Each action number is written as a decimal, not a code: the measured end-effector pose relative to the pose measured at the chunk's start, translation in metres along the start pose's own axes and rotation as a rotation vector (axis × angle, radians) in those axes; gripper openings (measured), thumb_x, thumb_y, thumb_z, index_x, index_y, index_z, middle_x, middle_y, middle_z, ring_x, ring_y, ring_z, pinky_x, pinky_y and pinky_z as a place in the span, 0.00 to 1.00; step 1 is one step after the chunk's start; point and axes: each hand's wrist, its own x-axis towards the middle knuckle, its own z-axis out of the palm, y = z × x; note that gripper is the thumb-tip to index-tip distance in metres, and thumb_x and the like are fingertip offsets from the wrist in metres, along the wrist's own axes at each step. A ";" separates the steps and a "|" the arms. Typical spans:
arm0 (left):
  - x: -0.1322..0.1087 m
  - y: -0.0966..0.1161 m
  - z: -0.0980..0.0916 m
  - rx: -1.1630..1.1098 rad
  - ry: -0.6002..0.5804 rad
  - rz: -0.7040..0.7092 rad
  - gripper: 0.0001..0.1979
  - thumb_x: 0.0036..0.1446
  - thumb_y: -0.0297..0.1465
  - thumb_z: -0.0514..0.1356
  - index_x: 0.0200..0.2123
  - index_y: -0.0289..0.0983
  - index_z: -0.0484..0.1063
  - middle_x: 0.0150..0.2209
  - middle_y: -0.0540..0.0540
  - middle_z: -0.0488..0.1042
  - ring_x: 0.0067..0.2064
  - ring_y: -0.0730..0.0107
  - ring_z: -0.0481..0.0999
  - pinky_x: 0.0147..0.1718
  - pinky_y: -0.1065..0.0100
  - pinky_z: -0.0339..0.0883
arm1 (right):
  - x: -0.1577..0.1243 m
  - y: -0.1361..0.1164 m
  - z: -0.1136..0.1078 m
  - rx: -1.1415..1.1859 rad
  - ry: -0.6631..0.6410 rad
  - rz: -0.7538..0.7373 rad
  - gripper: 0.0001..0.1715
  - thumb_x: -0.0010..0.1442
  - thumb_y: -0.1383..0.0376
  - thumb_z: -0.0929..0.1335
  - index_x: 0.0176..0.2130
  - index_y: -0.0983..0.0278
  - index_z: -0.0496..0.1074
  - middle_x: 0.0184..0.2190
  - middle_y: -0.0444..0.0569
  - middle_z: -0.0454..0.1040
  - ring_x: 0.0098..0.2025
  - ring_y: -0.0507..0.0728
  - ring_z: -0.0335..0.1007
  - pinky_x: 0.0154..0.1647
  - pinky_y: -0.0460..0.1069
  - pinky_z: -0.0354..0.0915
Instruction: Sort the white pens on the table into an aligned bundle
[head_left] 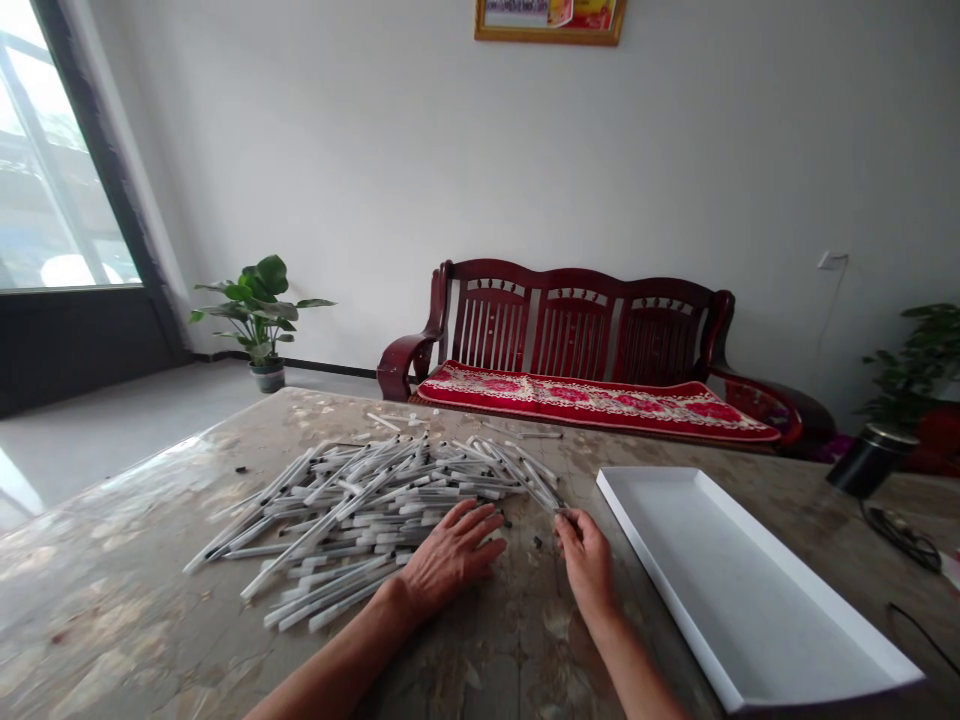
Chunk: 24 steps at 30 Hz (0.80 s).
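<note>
The right grip (586,560) pinches a slim pen (536,487) between thumb and fingers at its dark near end; the barrel slants away from the grip, up and left, toward the loose pens. It looks light and stiff, with a smooth round barrel that would probably roll or slip under a slack hold. An end hold likely lets the far tip swing, so thumb and fingertips around mid-barrel should balance it better; it seems sturdy enough for a firm pinch. Just left of this grip lies a small dark piece (538,542). The left grip (455,557) is spread, palm down, at the near right edge of the pile of pens (360,500); I cannot tell how hard it presses. Pens crossing on top, left of that grip, look easiest to lift. Right of the right grip, a shallow white tray (780,590) rests on the desk (150,590). Well beyond both stands a wooden bench (491,325).
</note>
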 end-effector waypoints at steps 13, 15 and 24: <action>0.056 0.052 0.020 -1.284 0.567 -0.982 0.21 0.55 0.44 0.62 0.46 0.36 0.76 0.28 0.48 0.75 0.27 0.69 0.73 0.24 0.71 0.66 | -0.015 -0.024 0.009 0.138 -0.138 0.009 0.15 0.54 0.52 0.69 0.33 0.60 0.75 0.23 0.43 0.74 0.25 0.55 0.67 0.27 0.47 0.65; 0.054 0.053 0.018 -1.504 0.608 -1.042 0.23 0.50 0.48 0.66 0.41 0.35 0.76 0.28 0.48 0.76 0.29 0.68 0.75 0.25 0.71 0.67 | -0.017 -0.027 0.012 0.129 -0.165 -0.017 0.13 0.53 0.54 0.69 0.32 0.60 0.75 0.25 0.44 0.75 0.27 0.55 0.69 0.29 0.48 0.66; 0.046 0.047 0.010 -1.839 0.601 -1.108 0.24 0.38 0.44 0.75 0.35 0.36 0.75 0.30 0.48 0.80 0.34 0.66 0.81 0.34 0.68 0.74 | -0.015 -0.030 0.006 0.104 -0.169 0.117 0.20 0.56 0.46 0.67 0.26 0.58 0.71 0.19 0.42 0.72 0.21 0.54 0.67 0.18 0.45 0.60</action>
